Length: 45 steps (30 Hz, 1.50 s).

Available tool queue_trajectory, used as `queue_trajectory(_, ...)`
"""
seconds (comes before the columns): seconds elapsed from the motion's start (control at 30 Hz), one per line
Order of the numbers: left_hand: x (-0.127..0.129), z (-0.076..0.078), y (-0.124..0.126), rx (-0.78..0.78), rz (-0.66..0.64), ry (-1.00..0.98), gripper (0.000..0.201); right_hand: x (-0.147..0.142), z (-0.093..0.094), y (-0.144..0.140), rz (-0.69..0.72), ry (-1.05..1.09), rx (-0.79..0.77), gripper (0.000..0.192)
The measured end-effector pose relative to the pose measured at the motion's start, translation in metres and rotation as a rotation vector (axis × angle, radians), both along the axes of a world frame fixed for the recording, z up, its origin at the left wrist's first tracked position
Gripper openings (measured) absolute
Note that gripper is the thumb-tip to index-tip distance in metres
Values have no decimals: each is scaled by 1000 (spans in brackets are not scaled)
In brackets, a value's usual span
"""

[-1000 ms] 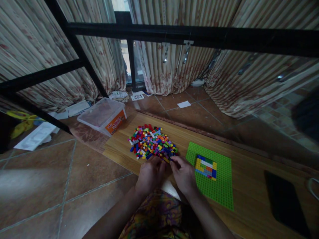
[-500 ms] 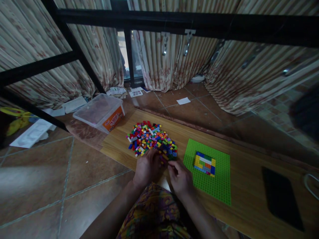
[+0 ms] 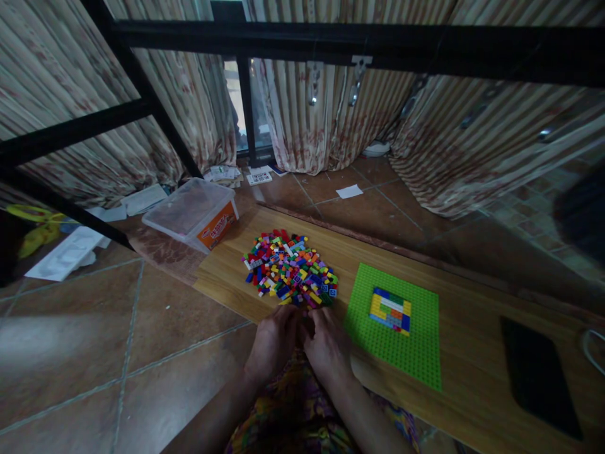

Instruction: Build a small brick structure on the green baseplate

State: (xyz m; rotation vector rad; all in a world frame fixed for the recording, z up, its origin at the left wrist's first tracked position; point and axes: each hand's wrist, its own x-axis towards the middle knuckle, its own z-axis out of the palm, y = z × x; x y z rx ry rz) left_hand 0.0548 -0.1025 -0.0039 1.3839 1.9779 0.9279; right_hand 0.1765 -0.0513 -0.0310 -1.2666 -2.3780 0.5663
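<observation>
A heap of small, many-coloured building bricks (image 3: 288,261) lies on the wooden bench. My left hand (image 3: 275,337) and my right hand (image 3: 326,343) meet at the near edge of the heap, fingers bent and pinched close together. Whatever sits between the fingertips is hidden by the fingers. To the right of my hands lies a green studded baseplate (image 3: 411,359). On it stands a low rectangular build of bricks (image 3: 390,311), edged in blue and yellow with white, green and orange inside.
The bench (image 3: 472,353) also bears a flat black object (image 3: 539,375) at the right, beside a white cable (image 3: 588,347). A clear plastic box (image 3: 189,208) with an orange label stands at the left end. Black metal bars (image 3: 331,38) cross in front of curtains (image 3: 302,113).
My hands have come together and drawn back toward my body. More of the heap's near side now shows. The brick build on the baseplate looks the same.
</observation>
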Motion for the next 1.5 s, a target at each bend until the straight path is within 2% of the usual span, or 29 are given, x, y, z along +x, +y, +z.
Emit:
queue_trajectory(0.07, -1, -1, 0, 7, -3, -13, 20, -3, 0, -1, -4, -48, 23, 6)
queue_trajectory(0.17, -2, -1, -1, -1, 5, -29, 20, -3, 0, -1, -3, -68, 45, 13)
queue_trajectory(0.27, -2, 1, -2, -21, 28, -72, 21, 3, 1, -2, 66, -16, 30, 16)
queue_trajectory(0.37, 1, 4, -5, -56, 5, -198, 28, 11, 5, -4, 170, 50, 6, 17)
queue_trajectory(0.5, 2, 6, -6, -104, -37, -396, 38, 21, 17, -6, 228, 136, -96, 16)
queue_trajectory(0.7, 8, 10, -5, -123, -13, -715, 44, 29, 26, -9, 192, 289, -224, 14)
queue_trajectory(0.83, 20, 11, -7, -195, 102, -901, 45, 32, 25, -14, 134, 337, -269, 15)
queue_trajectory(0.97, 25, 10, -8, -181, 193, -985, 46, 37, 22, -16, 52, 391, -403, 16)
queue_trajectory(1.07, 20, 11, -4, -132, 165, -859, 45, 37, 16, -10, -7, 411, -409, 17)
queue_trajectory(1.2, 6, 11, 9, -53, 127, -547, 33, 28, 8, 11, -74, 422, -167, 15)
queue_trajectory(1.37, -7, 7, 34, 41, 147, -165, 15, 11, 7, 42, -48, 308, -5, 17)
queue_trajectory(1.5, -10, 3, 51, 42, 109, -10, 14, 5, 8, 53, -44, 264, 26, 18)
